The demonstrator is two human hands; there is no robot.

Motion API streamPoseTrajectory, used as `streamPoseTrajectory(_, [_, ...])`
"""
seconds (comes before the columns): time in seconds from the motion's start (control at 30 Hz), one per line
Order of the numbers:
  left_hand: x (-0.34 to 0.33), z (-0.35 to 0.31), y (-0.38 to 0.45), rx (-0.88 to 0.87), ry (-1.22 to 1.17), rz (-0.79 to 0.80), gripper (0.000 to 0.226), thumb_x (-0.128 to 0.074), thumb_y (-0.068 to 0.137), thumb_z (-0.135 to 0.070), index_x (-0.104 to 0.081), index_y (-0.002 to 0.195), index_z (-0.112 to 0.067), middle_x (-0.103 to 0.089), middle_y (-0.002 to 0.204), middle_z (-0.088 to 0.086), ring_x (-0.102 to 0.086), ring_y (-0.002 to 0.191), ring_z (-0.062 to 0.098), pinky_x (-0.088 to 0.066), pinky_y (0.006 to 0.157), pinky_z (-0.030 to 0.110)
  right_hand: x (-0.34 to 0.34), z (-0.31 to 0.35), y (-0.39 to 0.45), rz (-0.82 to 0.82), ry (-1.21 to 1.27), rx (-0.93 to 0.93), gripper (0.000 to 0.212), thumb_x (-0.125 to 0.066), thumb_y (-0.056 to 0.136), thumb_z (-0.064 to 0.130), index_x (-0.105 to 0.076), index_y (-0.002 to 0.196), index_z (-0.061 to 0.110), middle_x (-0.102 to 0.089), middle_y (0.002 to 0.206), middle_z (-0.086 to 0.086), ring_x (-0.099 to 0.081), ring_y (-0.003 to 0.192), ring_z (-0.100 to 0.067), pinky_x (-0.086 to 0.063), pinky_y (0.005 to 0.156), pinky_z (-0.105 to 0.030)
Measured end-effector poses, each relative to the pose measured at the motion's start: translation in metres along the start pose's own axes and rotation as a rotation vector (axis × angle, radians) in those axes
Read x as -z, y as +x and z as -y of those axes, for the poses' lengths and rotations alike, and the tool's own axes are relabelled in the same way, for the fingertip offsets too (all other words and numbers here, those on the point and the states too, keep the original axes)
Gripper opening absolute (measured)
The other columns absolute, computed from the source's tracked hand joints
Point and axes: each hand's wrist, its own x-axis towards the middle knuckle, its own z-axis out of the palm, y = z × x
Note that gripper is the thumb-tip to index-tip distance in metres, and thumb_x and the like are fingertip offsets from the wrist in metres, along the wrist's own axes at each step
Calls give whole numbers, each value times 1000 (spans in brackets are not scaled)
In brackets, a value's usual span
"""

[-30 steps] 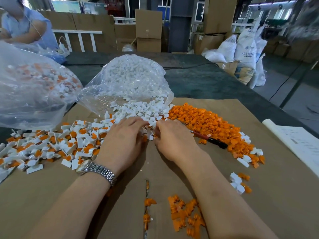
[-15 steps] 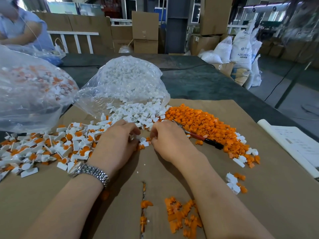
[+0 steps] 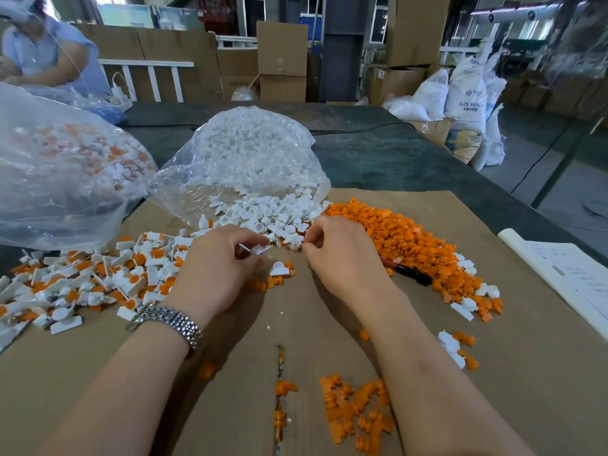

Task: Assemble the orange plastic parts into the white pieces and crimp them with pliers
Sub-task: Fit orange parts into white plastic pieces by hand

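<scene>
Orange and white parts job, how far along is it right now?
Done: a spread of assembled white-and-orange pieces lies at left. In hand: the left hand pinches one white piece; the right hand curls its fingers beside it. Left: a big loose orange pile and a bag of white pieces.

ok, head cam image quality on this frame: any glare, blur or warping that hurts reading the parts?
Head view: strong wide-angle warp, the table edge and background bow at the borders. Glare on the clear bag washes out the white pieces inside. The left hand pinches a white piece, slightly soft; right hand fingertips soft too. The orange pile reads sharp. Windows behind are blown out.
</scene>
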Motion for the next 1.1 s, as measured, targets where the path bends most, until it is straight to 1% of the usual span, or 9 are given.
streamPoseTrajectory(0.17, [6, -2, -1, 81, -137, 42, 21, -76, 90, -22, -74, 109, -30, -69, 82, -19, -66, 69, -4, -45, 55, 6, 2, 0, 2, -18, 119, -25, 4, -65, 95, 20, -68, 97, 22, -63, 98, 7, -60, 94, -12, -54, 84, -33])
streamPoseTrajectory(0.3, [7, -6, -4, 140, -345, 25, 15, -79, 86, -16, -73, 98, -24, -76, 76, -12, -72, 65, 1, -49, 57, 7, 4, 1, 3, 1, 267, -74, 7, -67, 93, 21, -67, 87, 25, -67, 86, 12, -63, 82, -6, -50, 72, -23])
streamPoseTrajectory(0.37, [12, -9, -5, 199, -569, 69, 20, -78, 86, -8, -72, 103, -16, -79, 82, -3, -77, 74, 12, -53, 61, 10, 8, 1, 3, 26, 493, -134, 6, -72, 91, 20, -69, 86, 22, -73, 77, 5, -69, 73, -6, -51, 64, -19])
streamPoseTrajectory(0.47, [16, -12, -6, 294, -961, 135, 35, -79, 73, -2, -68, 106, -2, -78, 91, 15, -77, 90, 28, -59, 70, 20, 16, 5, 0, 127, 932, -168, 5, -75, 90, 15, -72, 93, 11, -76, 78, -3, -75, 74, -13, -59, 68, -23])
streamPoseTrajectory(0.57, [14, -13, -5, 308, -1168, 131, 35, -79, 65, -1, -66, 98, 0, -76, 86, 16, -76, 95, 34, -60, 72, 23, 19, 8, -1, 197, 1130, -137, 10, -75, 90, 15, -73, 96, 8, -76, 81, -4, -75, 77, -16, -59, 71, -24])
streamPoseTrajectory(0.7, [15, -17, -6, 235, -1003, 70, 35, -85, 63, -17, -68, 91, -7, -76, 82, 13, -76, 80, 23, -55, 59, 20, 17, 7, 0, 164, 1081, -130, 17, -79, 87, 24, -76, 99, 12, -73, 79, 3, -66, 68, -10, -55, 74, -27])
streamPoseTrajectory(0.8, [15, -20, -9, 181, -891, 43, 39, -87, 60, -26, -67, 88, -7, -73, 72, 8, -70, 68, 16, -55, 60, 20, 14, 10, -2, 198, 1054, -96, 14, -77, 89, 24, -76, 99, 14, -75, 83, 2, -66, 68, -9, -53, 67, -21])
streamPoseTrajectory(0.93, [15, -23, -11, 164, -829, -3, 41, -85, 64, -24, -65, 92, -1, -74, 73, 10, -72, 71, 18, -58, 66, 21, 13, 11, -3, 204, 1035, -57, 6, -76, 90, 21, -77, 94, 16, -72, 76, 6, -61, 64, -7, -47, 60, -13])
streamPoseTrajectory(1.1, [16, -28, -15, 122, -719, -62, 31, -84, 74, -17, -65, 94, -2, -75, 77, 12, -75, 75, 19, -54, 62, 13, 13, 13, -4, 154, 849, 22, 3, -74, 92, 21, -75, 90, 21, -71, 75, 10, -62, 64, 1, -48, 62, -11])
